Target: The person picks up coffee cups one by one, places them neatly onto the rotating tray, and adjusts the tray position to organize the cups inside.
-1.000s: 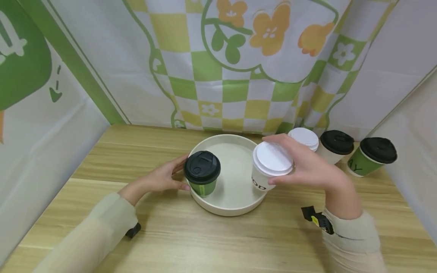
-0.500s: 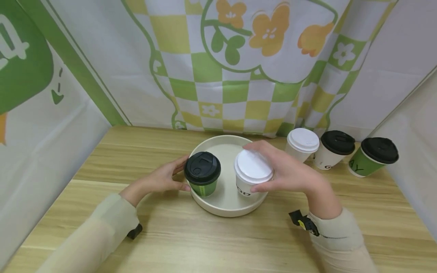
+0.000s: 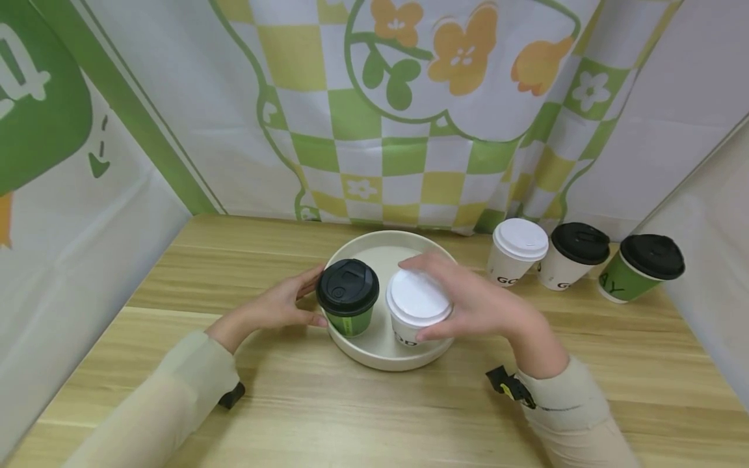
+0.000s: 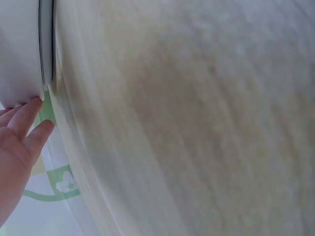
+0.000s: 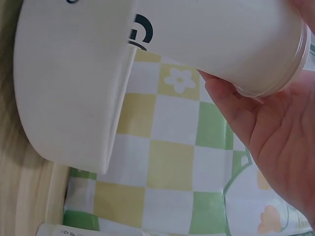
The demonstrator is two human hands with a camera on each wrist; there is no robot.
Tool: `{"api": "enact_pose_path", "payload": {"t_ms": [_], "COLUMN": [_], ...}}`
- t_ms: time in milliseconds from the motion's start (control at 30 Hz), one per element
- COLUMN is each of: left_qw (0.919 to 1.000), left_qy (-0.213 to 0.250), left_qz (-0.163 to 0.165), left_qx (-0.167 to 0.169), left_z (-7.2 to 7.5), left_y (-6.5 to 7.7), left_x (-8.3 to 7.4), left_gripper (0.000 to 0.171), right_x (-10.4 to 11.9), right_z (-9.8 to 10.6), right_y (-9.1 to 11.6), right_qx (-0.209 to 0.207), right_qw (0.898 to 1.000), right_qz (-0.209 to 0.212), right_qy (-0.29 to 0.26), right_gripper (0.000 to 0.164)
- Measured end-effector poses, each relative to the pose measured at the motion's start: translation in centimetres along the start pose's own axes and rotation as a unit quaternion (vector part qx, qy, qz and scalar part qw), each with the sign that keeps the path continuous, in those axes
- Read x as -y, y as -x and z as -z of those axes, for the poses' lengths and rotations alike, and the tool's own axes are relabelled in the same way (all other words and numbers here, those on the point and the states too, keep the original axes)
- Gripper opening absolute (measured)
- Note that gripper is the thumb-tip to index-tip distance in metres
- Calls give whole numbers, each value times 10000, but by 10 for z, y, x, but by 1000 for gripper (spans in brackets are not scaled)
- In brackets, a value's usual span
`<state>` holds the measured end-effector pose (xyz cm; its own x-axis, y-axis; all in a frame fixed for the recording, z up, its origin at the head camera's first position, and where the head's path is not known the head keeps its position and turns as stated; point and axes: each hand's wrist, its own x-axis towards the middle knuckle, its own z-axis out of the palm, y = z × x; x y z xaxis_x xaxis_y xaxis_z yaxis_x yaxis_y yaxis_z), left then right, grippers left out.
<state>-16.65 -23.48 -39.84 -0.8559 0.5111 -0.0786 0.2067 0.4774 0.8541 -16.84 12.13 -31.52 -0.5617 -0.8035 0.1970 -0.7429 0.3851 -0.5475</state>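
Note:
My right hand (image 3: 476,302) grips a white paper coffee cup (image 3: 419,299) with a white lid, thumb on the near side and fingers round the far side. The cup is upright, inside the right part of a round cream tray (image 3: 383,257). In the right wrist view the cup (image 5: 226,39) overlaps the tray wall (image 5: 69,93). A green paper cup (image 3: 348,292) with a black lid stands at the tray's left. Beside it, my left hand (image 3: 277,305) rests against the tray's left side, fingers spread; in the left wrist view, fingertips touch the tray wall (image 4: 19,54).
At the back right stand a white-lidded cup (image 3: 517,250), a white cup with a black lid (image 3: 576,257) and a green cup with a black lid (image 3: 638,268). A patterned curtain (image 3: 404,156) hangs behind the wooden table (image 3: 328,409).
My right hand has carried the white cup leftward and toward me, from the tray's right rim further inside. The left hand and the green cup in the tray have stayed in place.

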Motion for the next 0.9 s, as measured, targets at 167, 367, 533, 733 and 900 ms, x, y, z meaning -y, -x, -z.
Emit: {"api": "enact_pose_path", "payload": {"t_ms": [167, 367, 533, 733, 900], "left_qw": [10000, 10000, 10000, 10000, 9999], "left_qy": [36, 26, -28, -7, 53], "left_qz": [18, 60, 29, 88, 88], "left_qx": [-20, -25, -6, 3, 16], "left_z": [0, 0, 0, 0, 0], "left_y": [1, 0, 0, 1, 2], "left_x": [-1, 1, 1, 2, 1], "left_gripper": [108, 108, 109, 109, 109], "right_x": [-1, -1, 0, 0, 1], "right_z": [-5, -12, -15, -19, -22], "right_y": [-2, -5, -6, -5, -5], "right_qx": [75, 146, 233, 310, 318], "right_qw": [9999, 9997, 9997, 9994, 9994], "right_qz": [51, 166, 102, 104, 114], "right_qy": [-100, -85, -71, -96, -96], "right_gripper": [94, 95, 94, 93, 93]}}
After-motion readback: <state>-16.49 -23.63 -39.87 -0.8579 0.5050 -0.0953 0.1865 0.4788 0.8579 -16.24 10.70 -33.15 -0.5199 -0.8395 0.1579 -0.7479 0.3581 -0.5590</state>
